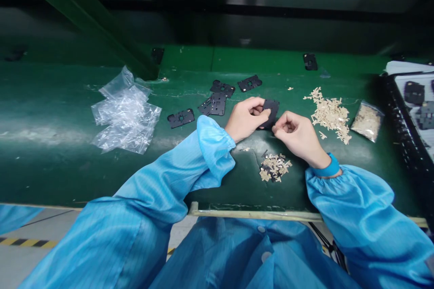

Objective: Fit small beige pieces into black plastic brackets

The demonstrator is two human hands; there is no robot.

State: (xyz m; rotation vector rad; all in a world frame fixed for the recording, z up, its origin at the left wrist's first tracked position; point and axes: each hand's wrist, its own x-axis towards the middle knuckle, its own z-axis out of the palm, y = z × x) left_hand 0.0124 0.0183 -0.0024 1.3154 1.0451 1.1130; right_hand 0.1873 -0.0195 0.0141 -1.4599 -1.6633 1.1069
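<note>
My left hand (244, 119) grips a thin black plastic plate (272, 108) between thumb and fingers, holding it tilted above the green bench. At the plate's right edge, my right hand (297, 134) is closed in a pinch; anything between those fingertips is too small to make out. Below both hands lies a small pile of gold and black pieces (274, 168). To the right is a larger heap of beige strips (330, 113). Left of my hands are several similar black plates with cutouts, including a stacked group (218, 104) and a single plate (181, 118).
Clear plastic bags (127, 115) are heaped at the left. A filled small bag (368, 121) lies right of the beige heap. The black tray (402, 113) at the far right holds more plates. A green post (118, 40) rises at the back left.
</note>
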